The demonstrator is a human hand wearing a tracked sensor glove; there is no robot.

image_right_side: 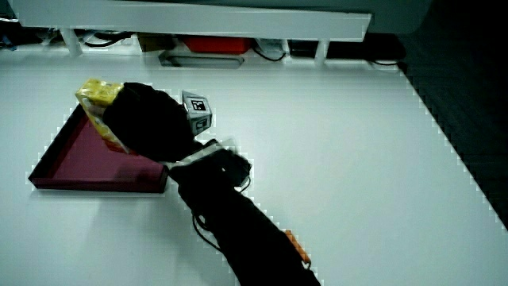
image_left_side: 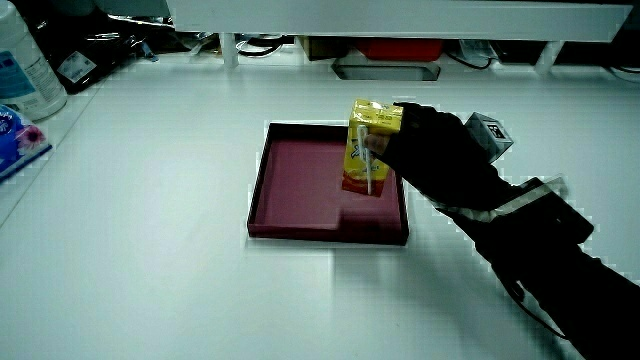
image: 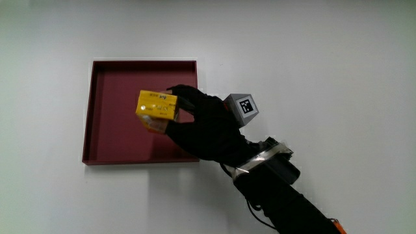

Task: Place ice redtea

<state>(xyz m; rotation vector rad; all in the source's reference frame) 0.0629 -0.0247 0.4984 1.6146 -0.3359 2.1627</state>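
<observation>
Forearm and hand, grip clamped on upright yellow carton, seemingly touching the red tray.

The main view looks straight down, close over the tray. Both side views look forward and down across the table, sharing the tray.

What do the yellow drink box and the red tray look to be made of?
Yellow drink box: looks like coated paperboard, going by its folded, creased top, printed faces and the straw on its side. Red tray: probably rigid plastic or lacquered board; flat matte maroon floor, thin straight walls, no grain visible. The hand grips the box.
</observation>
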